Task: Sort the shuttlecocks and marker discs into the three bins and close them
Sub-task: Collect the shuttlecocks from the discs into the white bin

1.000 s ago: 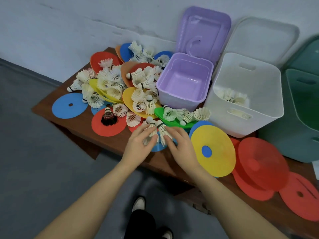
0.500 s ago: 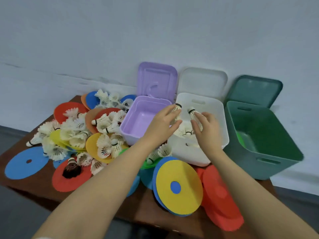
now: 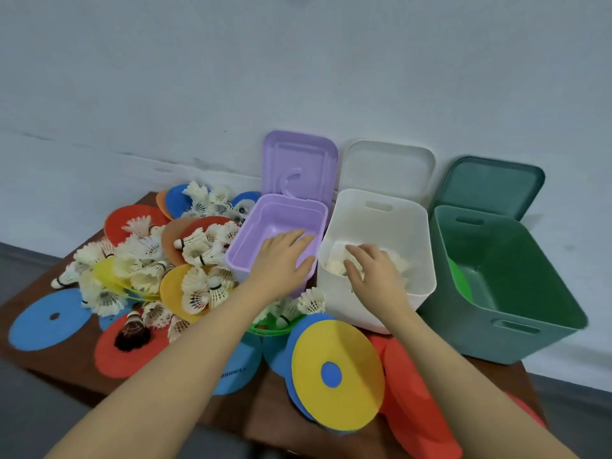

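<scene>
Three bins stand open along the wall, lids tipped back: a purple bin (image 3: 281, 223), a white bin (image 3: 381, 233) and a green bin (image 3: 503, 270). By my reckoning the sorting is barely begun. The white bin holds a small heap of shuttlecocks (image 3: 334, 265) at its bottom, the green bin shows one green disc (image 3: 458, 279) leaning against its left inner wall, and the purple bin looks bare inside. Most of the job is left: a big pile of loose shuttlecocks (image 3: 149, 256) lies mixed with red, blue, orange and yellow discs across the left of the brown surface (image 3: 281, 415), a yellow disc (image 3: 337, 372) sits propped at the front, red discs (image 3: 417, 399) are stacked to its right, and no lid is closed.

The right hand (image 3: 374, 276) is down inside the white bin, fingers loosely spread and slightly bent, just over the shuttlecocks there; I cannot tell whether it touches them, and it does not appear to clasp any. The left hand (image 3: 284, 260) hovers over the purple bin's near rim, fingers straight and together, holding nothing. The main pile lies well to the left of both hands, while a few shuttlecocks on a green disc sit just below the left wrist.
</scene>
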Demonstrator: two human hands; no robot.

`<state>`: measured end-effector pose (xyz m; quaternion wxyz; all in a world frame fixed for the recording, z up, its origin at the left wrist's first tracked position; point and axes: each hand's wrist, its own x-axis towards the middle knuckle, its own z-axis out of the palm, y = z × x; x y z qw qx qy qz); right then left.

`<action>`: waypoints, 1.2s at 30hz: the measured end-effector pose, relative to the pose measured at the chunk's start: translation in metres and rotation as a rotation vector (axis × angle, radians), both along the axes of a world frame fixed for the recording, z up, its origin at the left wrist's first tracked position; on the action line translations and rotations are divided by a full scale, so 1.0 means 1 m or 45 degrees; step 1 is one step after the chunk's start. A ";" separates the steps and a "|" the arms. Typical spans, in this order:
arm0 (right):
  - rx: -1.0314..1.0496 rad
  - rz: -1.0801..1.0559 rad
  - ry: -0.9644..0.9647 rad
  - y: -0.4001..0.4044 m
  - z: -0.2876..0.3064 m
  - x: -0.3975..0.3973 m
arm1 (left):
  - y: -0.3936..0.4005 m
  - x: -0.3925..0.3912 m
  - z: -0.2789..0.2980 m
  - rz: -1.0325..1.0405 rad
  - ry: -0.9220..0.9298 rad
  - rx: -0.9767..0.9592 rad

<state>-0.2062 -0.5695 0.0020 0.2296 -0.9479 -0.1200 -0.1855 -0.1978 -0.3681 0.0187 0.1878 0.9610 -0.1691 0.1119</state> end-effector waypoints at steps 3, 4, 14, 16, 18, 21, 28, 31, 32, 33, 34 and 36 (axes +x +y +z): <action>-0.027 0.143 -0.034 0.031 -0.002 -0.003 | 0.032 -0.019 -0.005 0.062 -0.001 0.012; -0.031 0.180 -0.019 0.042 -0.003 -0.002 | 0.043 -0.024 -0.006 0.084 -0.005 0.020; -0.110 0.428 0.151 0.161 -0.016 0.028 | 0.176 -0.022 -0.026 0.300 -0.009 0.059; -0.137 0.437 0.180 0.188 -0.019 0.042 | 0.202 -0.010 -0.031 0.301 0.015 0.069; -0.184 0.425 0.215 0.215 -0.024 0.059 | 0.227 0.007 -0.037 0.291 0.068 0.091; -0.256 0.357 0.262 0.247 -0.032 0.084 | 0.255 0.035 -0.049 0.230 0.100 0.082; -0.393 0.133 0.287 0.290 -0.062 0.119 | 0.289 0.103 -0.081 0.065 0.200 0.115; -0.258 0.091 0.219 0.301 -0.074 0.118 | 0.288 0.123 -0.093 0.015 0.211 0.141; -0.199 0.071 0.200 0.303 -0.078 0.118 | 0.287 0.128 -0.096 0.001 0.217 0.137; -0.159 0.050 0.181 0.304 -0.082 0.119 | 0.286 0.131 -0.099 -0.017 0.223 0.133; -0.157 0.039 0.172 0.304 -0.086 0.119 | 0.285 0.134 -0.101 -0.035 0.231 0.121; -0.224 0.041 0.192 0.302 -0.090 0.118 | 0.285 0.136 -0.105 -0.051 0.223 0.059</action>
